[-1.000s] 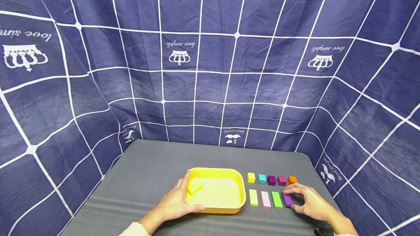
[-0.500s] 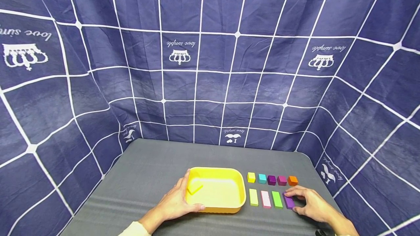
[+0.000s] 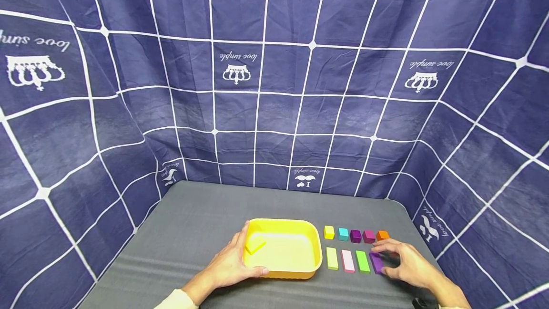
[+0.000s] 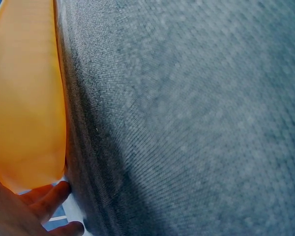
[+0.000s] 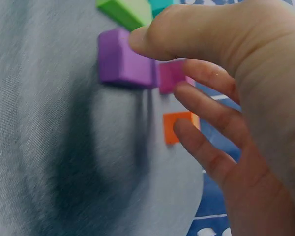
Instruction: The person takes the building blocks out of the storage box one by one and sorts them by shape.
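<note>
My left hand (image 3: 231, 262) holds the left end of a yellow plastic tray (image 3: 318, 252), thumb at the front and fingers along the left side. Inside the tray a yellow block (image 3: 255, 245) lies in the left part. At the right, a purple rectangular block (image 3: 376, 263) lies on the grey cloth, last in a row. Around it hovers my right hand (image 3: 406, 262), fingers loosely spread. In the right wrist view the thumb (image 5: 150, 42) overlaps the purple block's edge; whether it touches cannot be told. The index finger is hidden there.
Left of the purple block lie green (image 3: 362, 262), pink (image 3: 348, 261) and pale yellow (image 3: 332, 258) blocks. Behind them stand yellow (image 3: 329, 232), teal (image 3: 343, 234), dark purple (image 3: 355, 236), magenta (image 3: 369, 236) and orange (image 3: 382, 235) cubes. Blue patterned cloth surrounds the grey surface (image 3: 206, 218).
The purple block has shifted slightly right and straightened beside the green one. My right fingers have moved off its far end toward the orange cube. My left hand and the tray stay put.
</note>
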`<action>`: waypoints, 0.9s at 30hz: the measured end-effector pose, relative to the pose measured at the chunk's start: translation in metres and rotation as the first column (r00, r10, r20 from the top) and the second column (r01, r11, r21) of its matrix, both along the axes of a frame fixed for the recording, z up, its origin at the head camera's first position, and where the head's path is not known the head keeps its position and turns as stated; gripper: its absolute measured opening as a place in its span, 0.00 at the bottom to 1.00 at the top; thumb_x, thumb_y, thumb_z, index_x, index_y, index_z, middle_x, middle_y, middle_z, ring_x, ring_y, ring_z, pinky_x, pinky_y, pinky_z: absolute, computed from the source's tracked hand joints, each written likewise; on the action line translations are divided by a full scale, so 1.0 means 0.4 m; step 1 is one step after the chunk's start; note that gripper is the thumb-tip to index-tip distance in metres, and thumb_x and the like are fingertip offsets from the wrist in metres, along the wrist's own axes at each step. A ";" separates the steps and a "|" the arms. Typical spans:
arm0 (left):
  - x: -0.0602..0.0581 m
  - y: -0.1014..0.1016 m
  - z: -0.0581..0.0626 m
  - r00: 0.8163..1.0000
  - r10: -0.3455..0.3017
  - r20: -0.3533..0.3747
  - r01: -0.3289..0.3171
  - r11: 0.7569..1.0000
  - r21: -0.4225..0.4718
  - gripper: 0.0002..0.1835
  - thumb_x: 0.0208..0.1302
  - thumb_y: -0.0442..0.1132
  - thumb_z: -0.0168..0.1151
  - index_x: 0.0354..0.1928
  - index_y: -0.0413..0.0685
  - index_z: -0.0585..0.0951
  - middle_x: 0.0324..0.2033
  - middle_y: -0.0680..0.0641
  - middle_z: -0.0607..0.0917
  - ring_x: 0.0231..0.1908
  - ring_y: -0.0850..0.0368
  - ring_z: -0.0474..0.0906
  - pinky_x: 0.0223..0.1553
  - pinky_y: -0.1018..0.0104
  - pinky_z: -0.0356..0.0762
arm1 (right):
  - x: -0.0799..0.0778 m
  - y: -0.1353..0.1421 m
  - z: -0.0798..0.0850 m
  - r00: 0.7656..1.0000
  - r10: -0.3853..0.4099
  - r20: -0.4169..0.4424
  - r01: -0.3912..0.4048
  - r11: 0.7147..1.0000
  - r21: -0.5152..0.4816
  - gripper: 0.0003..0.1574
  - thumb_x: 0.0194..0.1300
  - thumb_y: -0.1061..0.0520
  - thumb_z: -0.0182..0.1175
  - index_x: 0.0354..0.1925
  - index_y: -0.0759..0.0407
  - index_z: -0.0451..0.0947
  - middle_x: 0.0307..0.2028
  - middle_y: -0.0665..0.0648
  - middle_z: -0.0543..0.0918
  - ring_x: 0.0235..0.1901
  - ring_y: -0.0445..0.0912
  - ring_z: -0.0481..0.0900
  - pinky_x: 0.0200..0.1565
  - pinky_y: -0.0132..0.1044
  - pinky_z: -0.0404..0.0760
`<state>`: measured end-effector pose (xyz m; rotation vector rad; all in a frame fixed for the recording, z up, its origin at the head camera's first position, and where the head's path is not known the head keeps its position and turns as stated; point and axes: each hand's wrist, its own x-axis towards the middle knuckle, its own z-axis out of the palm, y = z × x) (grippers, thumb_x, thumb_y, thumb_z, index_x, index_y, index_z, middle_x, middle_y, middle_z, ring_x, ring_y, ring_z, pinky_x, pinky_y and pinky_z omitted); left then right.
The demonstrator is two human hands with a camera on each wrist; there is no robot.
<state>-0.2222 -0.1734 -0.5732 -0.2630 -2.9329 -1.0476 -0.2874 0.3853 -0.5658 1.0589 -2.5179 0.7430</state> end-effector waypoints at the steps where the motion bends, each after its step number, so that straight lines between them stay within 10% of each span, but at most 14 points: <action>1: 0.000 0.000 0.000 1.000 0.001 0.000 -0.001 1.000 0.002 0.84 0.49 0.81 0.85 0.97 0.52 0.50 0.79 0.41 0.79 0.67 0.44 0.86 0.61 0.33 0.87 | 0.001 -0.005 0.005 1.000 -0.006 -0.011 0.006 1.000 -0.002 0.38 0.44 0.63 0.92 0.56 0.51 0.95 0.55 0.52 0.96 0.61 0.30 0.87 0.61 0.12 0.74; 10: 0.000 0.000 -0.010 1.000 0.008 -0.002 -0.008 1.000 0.003 0.83 0.49 0.81 0.85 0.97 0.52 0.50 0.79 0.40 0.79 0.67 0.42 0.86 0.61 0.31 0.87 | 0.003 -0.096 0.056 0.991 0.020 -0.130 -0.022 1.000 -0.017 0.40 0.44 0.66 0.91 0.57 0.45 0.94 0.56 0.52 0.95 0.57 0.42 0.93 0.68 0.11 0.68; 22: -0.006 0.003 -0.012 1.000 -0.002 0.007 0.002 1.000 0.002 0.84 0.49 0.81 0.85 0.97 0.53 0.49 0.80 0.42 0.79 0.67 0.44 0.85 0.61 0.31 0.87 | -0.006 -0.226 0.098 0.993 0.107 -0.056 -0.107 0.994 -0.004 0.41 0.55 0.69 0.87 0.63 0.42 0.91 0.59 0.50 0.93 0.57 0.43 0.93 0.64 0.19 0.80; 27: -0.006 0.000 -0.012 1.000 -0.005 0.002 0.005 1.000 0.002 0.84 0.50 0.81 0.85 0.97 0.52 0.49 0.80 0.41 0.78 0.67 0.44 0.85 0.61 0.30 0.87 | -0.011 -0.306 0.117 0.992 0.129 0.006 -0.129 0.990 0.052 0.34 0.64 0.64 0.85 0.65 0.42 0.91 0.61 0.47 0.92 0.60 0.46 0.93 0.64 0.37 0.91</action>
